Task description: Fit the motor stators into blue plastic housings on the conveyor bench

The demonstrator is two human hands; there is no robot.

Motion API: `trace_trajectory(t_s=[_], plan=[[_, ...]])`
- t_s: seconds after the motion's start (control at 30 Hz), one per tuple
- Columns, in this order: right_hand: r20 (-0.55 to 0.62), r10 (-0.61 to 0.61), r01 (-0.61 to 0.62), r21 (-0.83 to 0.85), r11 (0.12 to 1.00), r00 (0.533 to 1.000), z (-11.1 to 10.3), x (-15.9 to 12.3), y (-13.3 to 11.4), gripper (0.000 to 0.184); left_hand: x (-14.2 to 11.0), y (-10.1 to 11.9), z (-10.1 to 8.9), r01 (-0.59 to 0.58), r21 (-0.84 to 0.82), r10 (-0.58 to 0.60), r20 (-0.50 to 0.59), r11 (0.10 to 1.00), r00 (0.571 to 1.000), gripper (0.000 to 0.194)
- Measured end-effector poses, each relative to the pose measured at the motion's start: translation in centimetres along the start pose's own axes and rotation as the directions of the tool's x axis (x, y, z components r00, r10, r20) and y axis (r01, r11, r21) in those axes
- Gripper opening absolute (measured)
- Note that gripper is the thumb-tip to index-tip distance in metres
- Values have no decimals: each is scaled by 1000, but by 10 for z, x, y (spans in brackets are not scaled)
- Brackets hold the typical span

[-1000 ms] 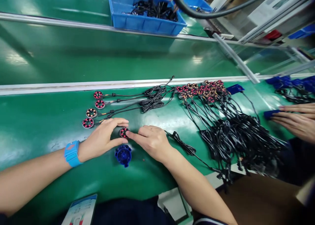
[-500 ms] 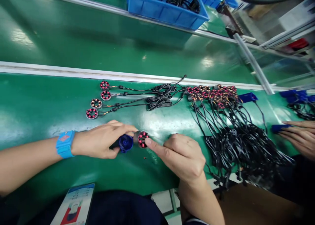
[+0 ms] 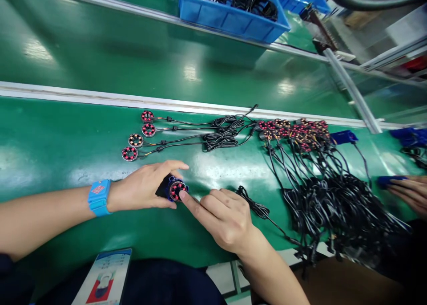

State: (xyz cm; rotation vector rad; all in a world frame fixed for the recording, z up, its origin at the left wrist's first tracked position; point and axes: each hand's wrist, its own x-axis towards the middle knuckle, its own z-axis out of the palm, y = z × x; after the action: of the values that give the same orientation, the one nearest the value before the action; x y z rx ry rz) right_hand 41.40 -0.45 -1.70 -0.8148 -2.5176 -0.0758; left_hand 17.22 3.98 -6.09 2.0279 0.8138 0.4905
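My left hand [image 3: 143, 187], with a blue strap [image 3: 99, 198] at its wrist, is closed round a dark blue housing [image 3: 163, 187]. A motor stator [image 3: 175, 191] with red and black windings sits at the housing's open end, facing me. My right hand [image 3: 225, 213] has its index fingertip on the stator and its other fingers curled; the thumb is hidden. How deep the stator sits, I cannot tell. A bundled black cable [image 3: 255, 203] lies behind my right hand. Further off are several loose stators [image 3: 129, 153] with black leads [image 3: 218, 140].
To the right lies a heap of stators [image 3: 300, 133] with tangled black cables [image 3: 320, 207] and a blue housing [image 3: 343, 137]. A co-worker's hand [image 3: 412, 191] touches another blue piece. A blue bin [image 3: 233, 22] stands behind the white rail [image 3: 100, 98]. A printed box [image 3: 103, 276] is near my lap.
The stator has moved left from beside the housing to its open end, my right hand moving with it. My left hand has turned the housing. The bundled cable has come into sight.
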Motion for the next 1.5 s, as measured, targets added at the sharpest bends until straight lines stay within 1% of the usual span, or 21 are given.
trace_trajectory(t_s=[0.2, 0.4, 0.47, 0.53, 0.6, 0.7, 0.77, 0.8, 0.87, 1.0, 1.07, 1.13, 1.17, 1.2, 1.27, 1.33, 1.4, 1.43, 1.5], plan=[[58, -21, 19, 24, 1000, 998, -4, -1, 8, 26, 1, 2, -2, -10, -33, 11, 21, 999, 1000, 88], [91, -14, 10, 46, 999, 996, 1, -1, 11, 27, 1, -1, 0, -33, -44, 34, 27, 998, 999, 88], [138, 15, -23, 58, 998, 990, 0, -1, 10, 27, 0, -2, 0, -41, -43, 42, 21, 998, 999, 86], [220, 61, -85, 101, 991, 973, -3, -2, 10, 30, 0, -3, 1, -67, -20, 68, 11, 998, 998, 75], [292, 103, -155, 161, 975, 951, -6, -4, 11, 34, -1, -5, 1, -139, 39, 139, -9, 990, 990, 59], [353, 182, -263, 196, 945, 918, -10, -6, 17, 37, -2, -7, 1, -248, 256, 264, -30, 934, 964, 35], [383, 235, -323, 184, 928, 893, -12, -8, 22, 34, -3, -6, 2, -268, 407, 311, -43, 873, 949, 31], [392, 255, -346, 181, 921, 884, -12, -9, 24, 31, -3, -6, 2, -269, 456, 327, -50, 848, 944, 31], [397, 283, -380, 191, 905, 873, -13, -11, 27, 27, -5, -5, 3, -268, 501, 343, -62, 823, 937, 33], [392, 295, -409, 252, 877, 872, -15, -12, 29, 25, -7, -1, 1, -275, 544, 354, -43, 793, 934, 33], [381, 291, -413, 293, 862, 878, -17, -12, 28, 24, -8, 3, 0, -301, 552, 391, -51, 778, 919, 34], [353, 291, -412, 342, 844, 889, -17, -11, 29, 24, -8, 6, -2, -311, 551, 425, -90, 775, 901, 34], [331, 295, -410, 364, 836, 896, -17, -11, 29, 23, -8, 7, -3, -299, 552, 421, -105, 778, 901, 34], [312, 304, -411, 379, 829, 900, -16, -10, 30, 22, -7, 8, -4, -277, 556, 398, -105, 783, 911, 35], [288, 331, -426, 389, 817, 898, -12, -9, 31, 20, -6, 7, -4, -222, 574, 315, -66, 788, 947, 38], [278, 362, -449, 398, 800, 890, -6, -7, 32, 19, -4, 4, -4, -194, 585, 257, -25, 787, 966, 44], [264, 392, -471, 419, 776, 881, 0, -6, 32, 20, -4, 0, -2, -212, 561, 263, -11, 800, 965, 47], [252, 404, -476, 432, 766, 879, 2, -6, 32, 20, -4, -2, -2, -240, 532, 283, 0, 812, 959, 45], [219, 420, -473, 449, 758, 881, 6, -5, 32, 20, -4, -5, 0, -306, 472, 321, 52, 827, 946, 34]])
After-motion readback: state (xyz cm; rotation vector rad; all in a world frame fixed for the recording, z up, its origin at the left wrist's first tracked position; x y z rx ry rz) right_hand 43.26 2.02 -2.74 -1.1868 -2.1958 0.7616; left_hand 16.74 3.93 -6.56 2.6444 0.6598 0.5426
